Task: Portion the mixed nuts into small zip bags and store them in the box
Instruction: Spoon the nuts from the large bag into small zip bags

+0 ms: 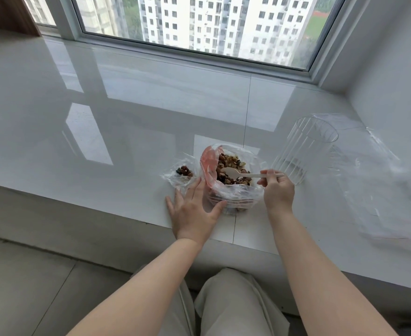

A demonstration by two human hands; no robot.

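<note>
Head view | your right hand [278,192] pinched spoon [243,175] over mixed nuts [231,166] on tabletop [127,141] | left hand [194,209] lay spread | you needed level scoops toward zip bag [180,174].

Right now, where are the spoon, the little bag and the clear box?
spoon [245,175]: head view, on its white handle.
little bag [175,177]: head view, on its clear plastic beside the nuts.
clear box [303,151]: head view, on its ribbed side wall.

The sill [151,112] is glossy, smooth white stone or tile, the bags [182,175] thin crinkled clear plastic, the box [303,151] ribbed clear plastic, the spoon [233,172] matt white plastic
</note>
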